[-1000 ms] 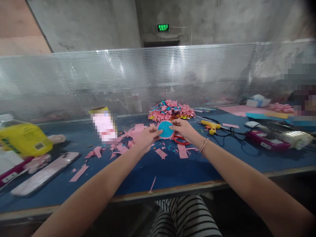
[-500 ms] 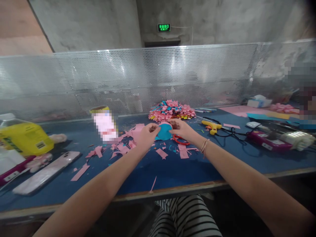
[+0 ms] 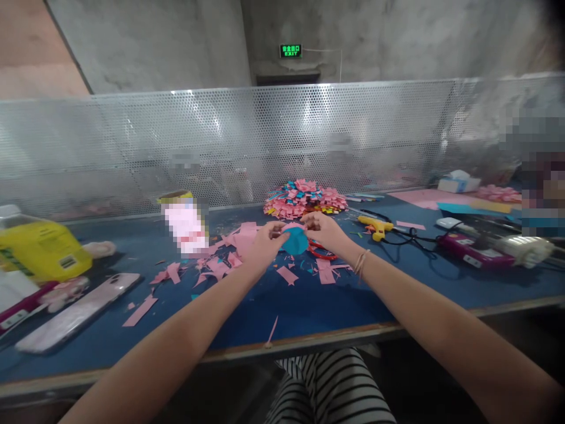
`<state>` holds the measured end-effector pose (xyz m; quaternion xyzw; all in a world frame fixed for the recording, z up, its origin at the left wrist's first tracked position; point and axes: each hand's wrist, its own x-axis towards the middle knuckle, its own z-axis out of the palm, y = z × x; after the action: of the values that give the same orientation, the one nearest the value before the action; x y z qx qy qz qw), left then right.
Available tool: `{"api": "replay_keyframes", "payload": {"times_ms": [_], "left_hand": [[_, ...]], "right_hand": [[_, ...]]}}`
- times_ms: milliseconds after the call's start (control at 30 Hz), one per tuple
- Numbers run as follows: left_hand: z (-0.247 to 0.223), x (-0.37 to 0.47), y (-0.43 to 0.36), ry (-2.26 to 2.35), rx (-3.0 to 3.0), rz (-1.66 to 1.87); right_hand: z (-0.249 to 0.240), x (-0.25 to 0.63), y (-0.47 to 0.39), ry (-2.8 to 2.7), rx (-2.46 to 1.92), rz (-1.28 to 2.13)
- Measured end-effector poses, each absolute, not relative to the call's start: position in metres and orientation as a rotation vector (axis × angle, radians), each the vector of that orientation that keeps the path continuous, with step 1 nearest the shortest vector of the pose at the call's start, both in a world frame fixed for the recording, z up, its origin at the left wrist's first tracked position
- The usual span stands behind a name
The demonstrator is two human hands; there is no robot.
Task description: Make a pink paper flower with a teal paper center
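Between my two hands is a round blue paper disc [image 3: 295, 241], with a bit of pink paper showing behind its upper edge. My left hand [image 3: 270, 238] pinches the disc at its left side, thumb toward me. At the upper right edge my right hand [image 3: 324, 232] has its fingers closed on the paper. Red-handled scissors [image 3: 322, 252] lie on the table just under my right hand, partly hidden by it. Pink paper scraps [image 3: 288, 275] are scattered around both hands. Behind them sits a heap of pink, blue and yellow paper flowers [image 3: 304, 200].
A yellow glue gun [image 3: 375, 227] with a black cord lies to the right, near a purple power strip [image 3: 477, 250]. At left are a phone [image 3: 79, 312] and a yellow-labelled bottle [image 3: 42, 247]. A perforated metal screen [image 3: 220, 141] borders the table's back.
The blue disc has turned to face me more fully and sits slightly lower. Both hands keep hold of the paper. The view has shifted a little.
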<state>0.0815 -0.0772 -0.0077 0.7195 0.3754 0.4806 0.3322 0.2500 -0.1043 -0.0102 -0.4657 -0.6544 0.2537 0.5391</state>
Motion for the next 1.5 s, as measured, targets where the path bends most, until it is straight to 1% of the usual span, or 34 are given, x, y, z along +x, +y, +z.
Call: {"api": "replay_keyframes", "payload": {"times_ms": [133,267,467,700,767,867,933,1000,1167,1400,1500], "left_hand": [[-0.002,0.079,-0.083,0.982,1.944,1.240],[0.000,0.079,-0.086,0.950,1.915,1.204],[-0.002,0.083,-0.087,0.918,1.911,1.074],[-0.003,0.082,-0.085,0.920,2.060,1.120],[-0.004,0.081,-0.082,0.922,1.981,1.174],[-0.006,0.081,-0.077,0.880,1.718,1.247],[-0.008,0.081,-0.075,0.833,1.552,1.250],[-0.008,0.080,-0.073,0.821,1.514,1.232],[-0.006,0.076,-0.072,0.886,1.817,1.120],[-0.003,0.078,-0.079,0.788,1.937,1.187],[-0.004,0.075,-0.078,0.828,1.987,1.133]], "right_hand": [[-0.014,0.248,-0.104,-1.607,-1.086,0.472],[-0.010,0.244,-0.109,-1.642,-1.158,0.371],[-0.007,0.242,-0.113,-1.698,-1.160,0.469],[-0.013,0.245,-0.106,-1.709,-1.118,0.460],[-0.015,0.248,-0.103,-1.662,-1.111,0.474],[-0.018,0.252,-0.100,-1.647,-1.171,0.583],[-0.018,0.253,-0.100,-1.640,-1.210,0.645],[-0.017,0.253,-0.100,-1.622,-1.217,0.651],[-0.012,0.254,-0.102,-1.563,-1.100,0.613],[-0.004,0.246,-0.115,-1.675,-1.067,0.863],[-0.002,0.245,-0.114,-1.742,-1.113,0.757]]}}
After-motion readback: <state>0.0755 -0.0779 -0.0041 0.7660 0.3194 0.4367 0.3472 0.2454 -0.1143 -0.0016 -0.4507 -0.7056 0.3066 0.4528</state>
